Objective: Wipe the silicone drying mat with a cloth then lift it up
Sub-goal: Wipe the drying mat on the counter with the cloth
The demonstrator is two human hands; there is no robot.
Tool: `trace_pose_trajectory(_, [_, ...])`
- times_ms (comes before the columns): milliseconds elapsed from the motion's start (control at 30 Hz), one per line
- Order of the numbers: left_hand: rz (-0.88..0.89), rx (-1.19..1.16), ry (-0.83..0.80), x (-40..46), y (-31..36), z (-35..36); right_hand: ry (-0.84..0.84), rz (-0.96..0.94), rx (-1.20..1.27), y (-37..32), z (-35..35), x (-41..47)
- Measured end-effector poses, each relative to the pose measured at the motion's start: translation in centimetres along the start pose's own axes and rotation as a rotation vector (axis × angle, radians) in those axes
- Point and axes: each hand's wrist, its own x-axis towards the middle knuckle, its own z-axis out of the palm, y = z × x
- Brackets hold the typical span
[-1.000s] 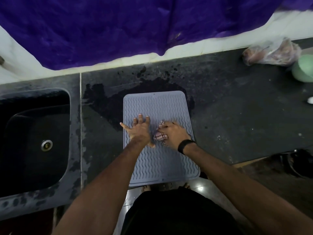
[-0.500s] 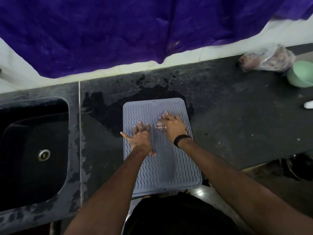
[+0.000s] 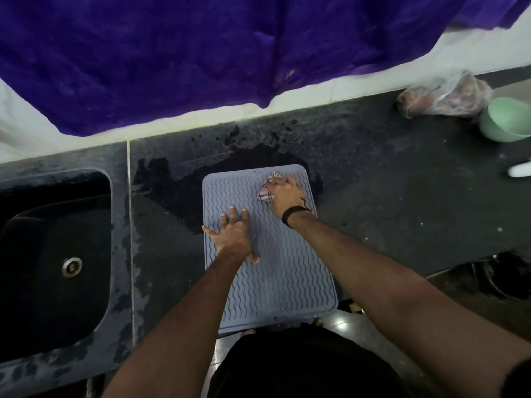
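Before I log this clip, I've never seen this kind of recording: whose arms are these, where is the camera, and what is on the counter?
No machine here: a person wears a camera on the head, looking down at their own bare arms. The left hand lies flat on a grey silicone drying mat, steadying it. The right hand presses a checked cloth near the mat's far right corner. The mat lies on a dark counter, its near edge overhanging. A sink sits left; a green bowl and plastic bag sit far right.

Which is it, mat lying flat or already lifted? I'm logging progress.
Flat. The mat lies spread on the counter, left hand pressing it, right hand holding the cloth.
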Motion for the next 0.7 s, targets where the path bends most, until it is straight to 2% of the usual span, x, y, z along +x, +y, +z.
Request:
trace_pose_trajectory(267, [-0.024, -0.038, 0.007, 0.2, 0.8, 0.1, 0.005, -0.093, -0.095, 0.8, 1.0, -3.6])
trace_pose_trajectory(467, [-0.016, -0.049, -0.003, 0.3, 0.7, -0.2, 0.143, -0.134, 0.011, -0.5, -1.5, -0.4])
trace_pose_trajectory(633, [-0.01, -0.075, 0.002, -0.3, 0.7, -0.5, 0.028, -0.072, -0.001, 0.3, -1.1, 1.0])
trace_pose_trajectory(700, [-0.017, -0.073, 0.002, -0.4, 0.7, -0.5, 0.031, -0.054, 0.039, 0.9, -0.2, 0.2])
